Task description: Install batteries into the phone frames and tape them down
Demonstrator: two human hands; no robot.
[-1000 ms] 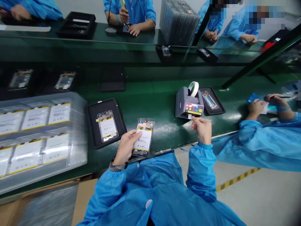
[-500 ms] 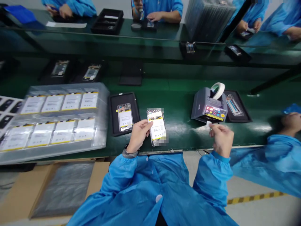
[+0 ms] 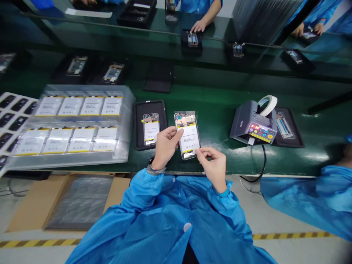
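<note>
My left hand [image 3: 166, 146] grips the left edge of an opened phone [image 3: 188, 136], thumb on its white battery. At the phone's lower right corner my right hand [image 3: 213, 163] has thumb and fingers pinched; whether a small piece is between them is too small to tell. A second opened phone [image 3: 151, 129] lies in a black tray [image 3: 139, 141] to the left. On the right stands a grey tape dispenser [image 3: 242, 123] with a lit panel, a roll of white tape [image 3: 268, 106] and a short white piece at its front.
At the left, a clear plastic tray [image 3: 124, 146] holds several batteries beside a sheet of black labels [image 3: 16, 123]. Behind the dispenser lies a black tray [image 3: 297, 141] with a phone frame. A shelf [image 3: 214, 40] runs across the back. A co-worker's sleeve [image 3: 330, 183] is at the right.
My right hand has moved left from the dispenser's front to the phone's lower right corner. My left hand still holds the phone. Across the shelf, a co-worker's hand now touches a phone in a black tray.
</note>
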